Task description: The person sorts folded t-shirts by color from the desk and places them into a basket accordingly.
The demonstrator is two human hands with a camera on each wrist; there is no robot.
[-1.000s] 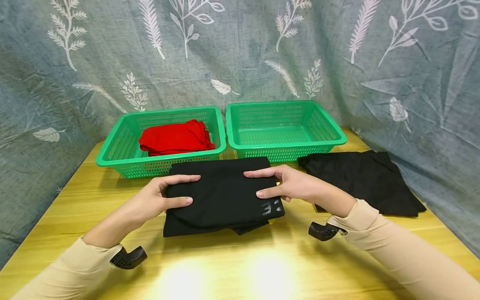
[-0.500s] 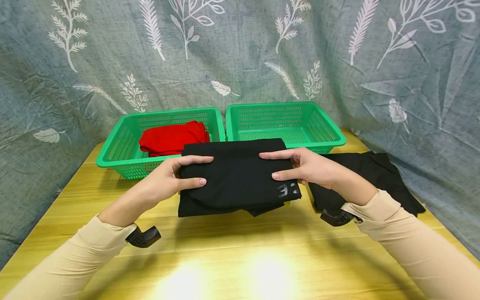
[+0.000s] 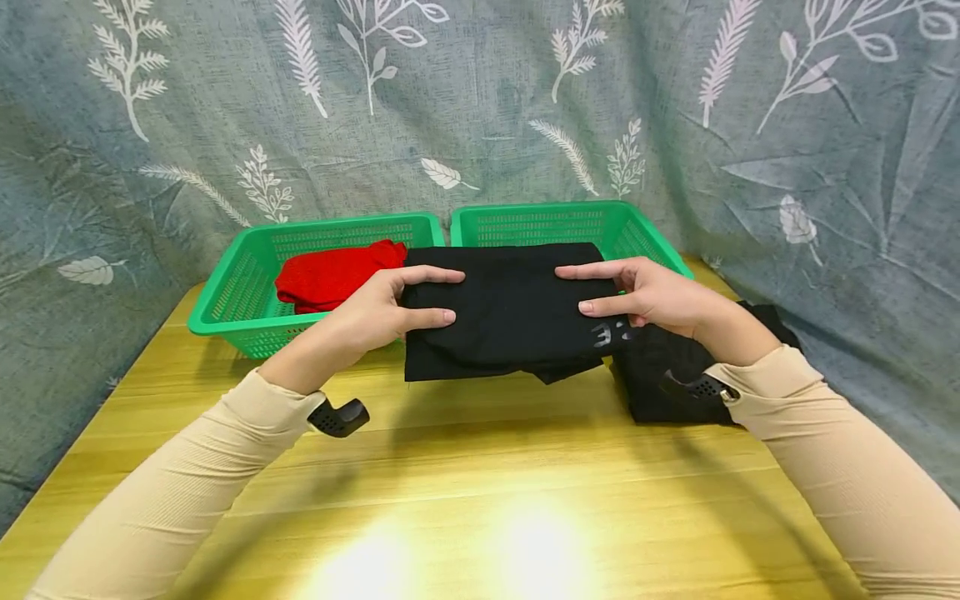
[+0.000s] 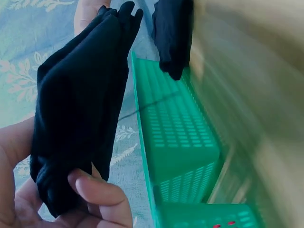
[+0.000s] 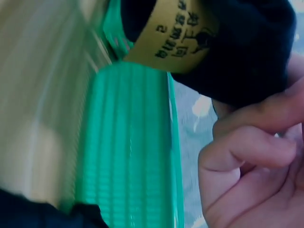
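Observation:
A folded black garment [image 3: 510, 308] is held up by its two ends, clear of the table, overlapping the front of the right green basket [image 3: 637, 229] in the head view. My left hand [image 3: 375, 312] grips the left end, thumb and index finger over the top; in the left wrist view its fingers curl under the layered folds [image 4: 80, 104]. At the other end, my right hand [image 3: 660, 296] grips it beside small pale printed marks. On the underside, the right wrist view shows a yellow label [image 5: 175, 38] with dark lettering.
The left green basket [image 3: 225, 329] holds a folded red cloth [image 3: 326, 279]. Another black cloth [image 3: 667, 383] lies on the wooden table [image 3: 480, 467] at the right, partly behind my right arm. A patterned curtain [image 3: 487, 100] hangs behind the baskets.
Both hands have carried the folded black garment up from low over the table, forward and to the right, to the right basket. The grip looks the same throughout.

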